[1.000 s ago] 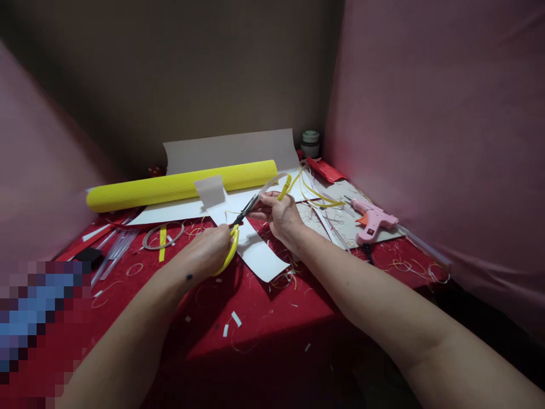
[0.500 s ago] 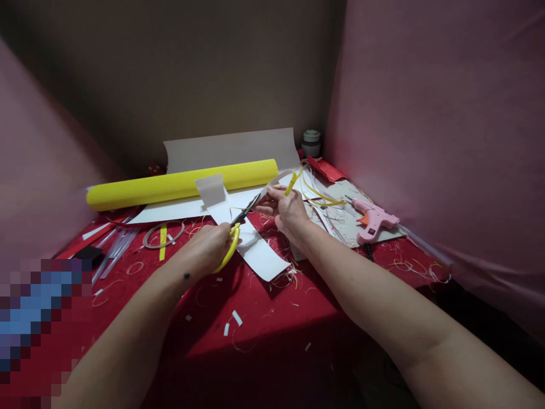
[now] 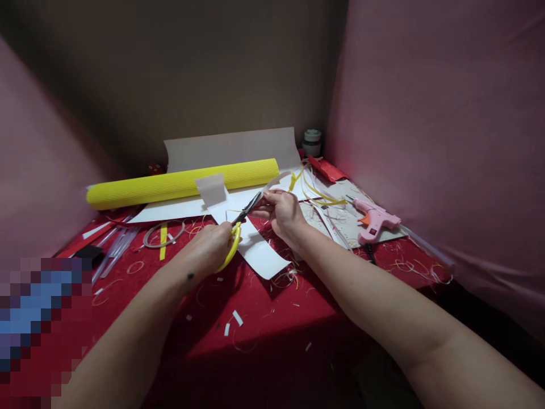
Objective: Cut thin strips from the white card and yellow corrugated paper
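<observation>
Corrugated strip [image 3: 276, 180], apparently pale on 1 face and yellow on the other, is arching just in front of the right end of the yellow roll [image 3: 183, 185], above the red-covered surface [image 3: 272, 326]. The right hand [image 3: 288, 211] is now sitting slightly nearer the scissor blades than 0.5 s ago, and the strip's yellow end is showing less of its ridged face; this is probably bringing the held part into better line for a cut. The right grip is closing in a pinch on the strip, while the left grip, on the left hand [image 3: 208, 245], is wrapping round the handles of the scissors [image 3: 235, 245]; how far the blades are parting I cannot tell. In front of the roll, a white card strip [image 3: 261, 253] is lying beneath the scissors, 1 end curling up, and is perhaps crowding the blades. Right of the roll, loose yellow strips [image 3: 323, 200] are trailing beside the right hand, and a pink glue gun [image 3: 374, 218] is lying farther out. Behind the roll's right end a lidded jar [image 3: 312, 143] is standing, well clear of both hands.
</observation>
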A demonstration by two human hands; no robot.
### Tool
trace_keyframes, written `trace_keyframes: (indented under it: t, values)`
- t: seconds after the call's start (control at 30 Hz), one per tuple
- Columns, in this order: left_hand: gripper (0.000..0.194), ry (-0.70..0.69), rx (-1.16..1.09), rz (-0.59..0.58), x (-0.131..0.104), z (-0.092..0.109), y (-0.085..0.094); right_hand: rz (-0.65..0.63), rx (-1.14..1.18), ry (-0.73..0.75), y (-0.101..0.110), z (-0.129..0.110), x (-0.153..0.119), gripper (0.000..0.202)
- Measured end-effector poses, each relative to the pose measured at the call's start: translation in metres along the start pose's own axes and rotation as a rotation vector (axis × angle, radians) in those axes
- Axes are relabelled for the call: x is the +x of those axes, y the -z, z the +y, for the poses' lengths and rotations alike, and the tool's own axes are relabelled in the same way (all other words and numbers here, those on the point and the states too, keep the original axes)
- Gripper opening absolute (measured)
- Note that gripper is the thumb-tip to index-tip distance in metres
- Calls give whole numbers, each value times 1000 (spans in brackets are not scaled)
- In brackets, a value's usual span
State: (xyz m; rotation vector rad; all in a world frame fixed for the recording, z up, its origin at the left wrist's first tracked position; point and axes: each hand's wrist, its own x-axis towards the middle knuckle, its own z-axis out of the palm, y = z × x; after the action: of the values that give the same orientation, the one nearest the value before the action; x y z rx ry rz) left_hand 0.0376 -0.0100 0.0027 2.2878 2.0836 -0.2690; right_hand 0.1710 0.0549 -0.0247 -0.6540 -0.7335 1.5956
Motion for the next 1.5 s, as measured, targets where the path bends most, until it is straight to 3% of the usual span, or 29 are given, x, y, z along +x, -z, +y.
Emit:
trace_keyframes:
  t: [0.1, 0.3, 0.63, 0.83, 1.0, 1.23, 1.37, 1.5]
  values:
    - [29, 18, -5, -6, -1, 2, 3, 1, -15, -26, 2, -1, 3, 6]
    - [28, -18, -41, 1, -2, 0, 3, 28, -1, 58, 4, -8, 5, 8]
    - [32, -88, -17, 67, 1, -4, -6, 20, -25, 5, 0, -4, 2, 10]
    - [29, -19, -15, 10, -1, -2, 0, 4, -32, 0, 0, -3, 2, 10]
    - [28, -70, -48, 4, -2, 1, 5, -60, -44, -28, -3, -1, -3, 10]
    - [28, -27, -18, 1, -3, 6, 10, -64, -26, -23, -3, 2, -2, 9]
    - [23, -77, -75, -34, -5, 5, 13, -53, -46, -43, -4, 1, -5, 11]
    - [20, -73, -112, 28, -5, 10, 14, -70, -50, -32, -6, 1, -9, 12]
